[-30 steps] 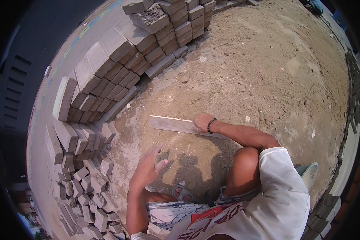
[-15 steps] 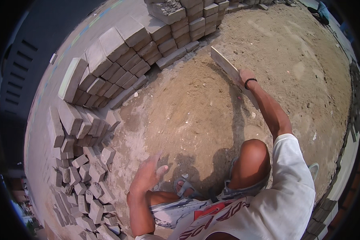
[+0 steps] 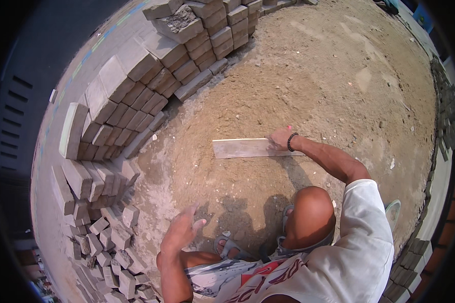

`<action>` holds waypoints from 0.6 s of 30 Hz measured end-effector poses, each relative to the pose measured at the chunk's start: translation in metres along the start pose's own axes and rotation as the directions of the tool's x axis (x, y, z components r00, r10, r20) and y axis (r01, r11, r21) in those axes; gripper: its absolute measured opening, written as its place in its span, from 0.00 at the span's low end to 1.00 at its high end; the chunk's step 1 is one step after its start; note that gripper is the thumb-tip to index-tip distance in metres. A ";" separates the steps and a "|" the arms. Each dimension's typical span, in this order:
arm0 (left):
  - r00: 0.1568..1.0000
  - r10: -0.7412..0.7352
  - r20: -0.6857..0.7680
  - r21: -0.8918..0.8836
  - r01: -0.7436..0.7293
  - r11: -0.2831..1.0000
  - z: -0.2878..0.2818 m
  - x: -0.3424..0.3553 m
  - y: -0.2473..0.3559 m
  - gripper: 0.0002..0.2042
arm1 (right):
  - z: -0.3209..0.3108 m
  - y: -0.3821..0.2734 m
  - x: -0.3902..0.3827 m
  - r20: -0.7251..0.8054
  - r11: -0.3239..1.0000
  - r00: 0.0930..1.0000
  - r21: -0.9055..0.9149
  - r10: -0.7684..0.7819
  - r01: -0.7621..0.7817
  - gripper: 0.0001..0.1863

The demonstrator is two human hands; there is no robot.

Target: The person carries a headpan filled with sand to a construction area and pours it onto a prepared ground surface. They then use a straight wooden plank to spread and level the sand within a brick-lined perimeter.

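— What's the right hand [image 3: 279, 138] doing out there on the sand?

— Its grip is closed on one end of a long flat pale wooden board [image 3: 247, 148]. The board lies on edge across the brown sand bed [image 3: 308, 81], stretching away from that grip toward the person's left. It looks like a straightedge held low so its long edge meets the sand; I'd judge that's why the arm reaches so far forward, with a dark bracelet [image 3: 290, 142] at the wrist.

— And the left hand [image 3: 181, 232]?

— Empty, fingers spread apart, hovering just above the sand near the person's own knee. It touches nothing that I can see. Held out like that, it's probably for balance, since the person is crouching in grey sandals [image 3: 230, 246].

— What lies around that open hand?

— Just to its left, a loose heap of grey broken paving blocks [image 3: 114, 252]. Further ahead of it, well apart, neat rows of grey rectangular concrete pavers [image 3: 136, 96] stand stacked on edge along the border of the sand, curving round toward the far side. They seem parked within reach but clear of the sand.

— Anything beyond the board-holding grip?

— More bare sand, then a dark kerb line of blocks [image 3: 447, 111] far off to its right.
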State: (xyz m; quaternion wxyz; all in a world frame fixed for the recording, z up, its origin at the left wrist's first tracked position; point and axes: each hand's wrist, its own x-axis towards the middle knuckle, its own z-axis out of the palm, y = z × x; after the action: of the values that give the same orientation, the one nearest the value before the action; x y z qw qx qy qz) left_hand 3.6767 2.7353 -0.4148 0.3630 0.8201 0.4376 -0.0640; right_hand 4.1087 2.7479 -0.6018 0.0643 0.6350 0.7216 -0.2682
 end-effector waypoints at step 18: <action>0.976 -0.215 -0.018 0.049 0.216 0.975 -0.015 -0.026 0.018 0.26 | -0.103 0.067 0.049 -0.433 0.996 0.899 0.076 0.070 -0.040 0.18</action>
State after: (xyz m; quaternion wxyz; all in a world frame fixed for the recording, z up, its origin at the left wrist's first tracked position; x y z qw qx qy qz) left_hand 3.6718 2.7213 -0.3831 0.3302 0.7771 0.5245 -0.1091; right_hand 4.1893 2.8426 -0.5561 -0.1116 0.7007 0.6904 -0.1411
